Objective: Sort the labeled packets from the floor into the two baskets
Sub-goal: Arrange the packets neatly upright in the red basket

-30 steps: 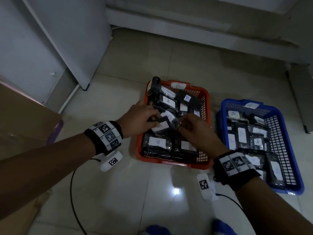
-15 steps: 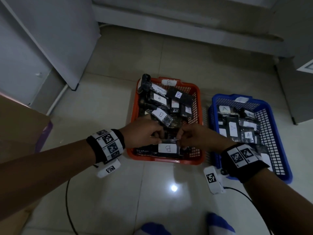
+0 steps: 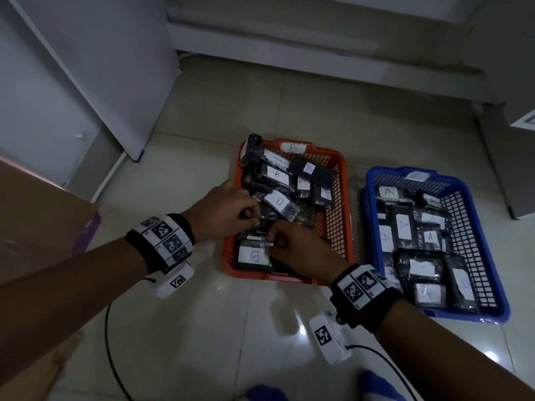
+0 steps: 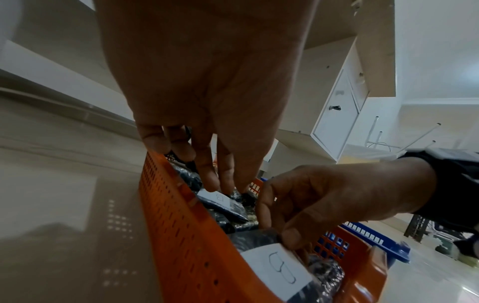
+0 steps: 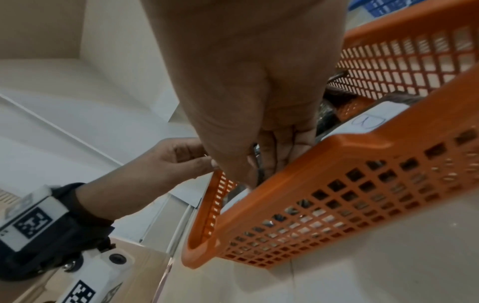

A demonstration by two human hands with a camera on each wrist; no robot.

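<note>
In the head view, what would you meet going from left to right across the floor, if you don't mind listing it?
Cardboard box → left hand → orange basket → blue basket.

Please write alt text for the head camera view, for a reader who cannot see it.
Both hands, left hand and right hand, reach into an orange basket of black packets labelled B on a tiled floor. Beside it stands a blue basket of packets labelled A.
</note>
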